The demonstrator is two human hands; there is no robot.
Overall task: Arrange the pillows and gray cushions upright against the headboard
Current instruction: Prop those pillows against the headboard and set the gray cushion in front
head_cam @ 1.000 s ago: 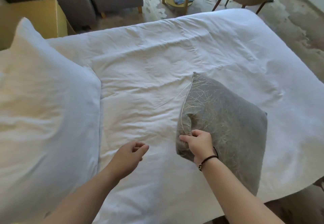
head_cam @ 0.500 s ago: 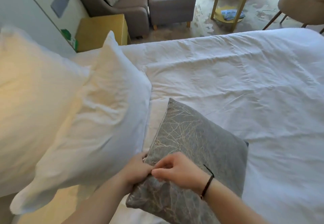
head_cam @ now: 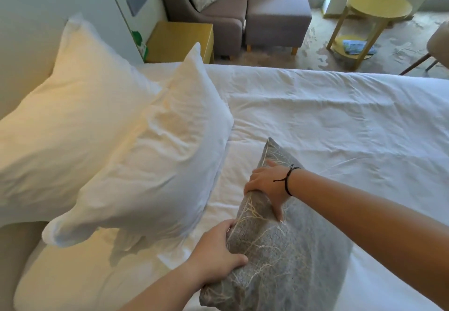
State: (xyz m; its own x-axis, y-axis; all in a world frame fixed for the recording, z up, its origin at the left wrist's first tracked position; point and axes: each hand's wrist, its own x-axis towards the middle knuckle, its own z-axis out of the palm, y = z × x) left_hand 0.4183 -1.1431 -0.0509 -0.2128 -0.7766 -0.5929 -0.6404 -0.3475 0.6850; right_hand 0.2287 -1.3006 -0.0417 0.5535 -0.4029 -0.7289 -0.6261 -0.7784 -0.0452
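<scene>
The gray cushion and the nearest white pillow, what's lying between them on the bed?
Nothing but bare white duvet. The head view shows an open strip of bedding between the gray cushion, gripped by both hands, and the nearest white pillow.

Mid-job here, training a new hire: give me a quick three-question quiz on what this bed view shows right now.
1. True or false: both hands are on the gray cushion.
2. Which wrist wears the black cord bracelet? A) left B) right C) neither
3. Fill in: the two white pillows stand on the ____ side of the view, toward the headboard.

Key
1. True: the left hand grips the cushion's near edge, and the right hand clasps its upper edge.
2. B.
3. Left.
</scene>
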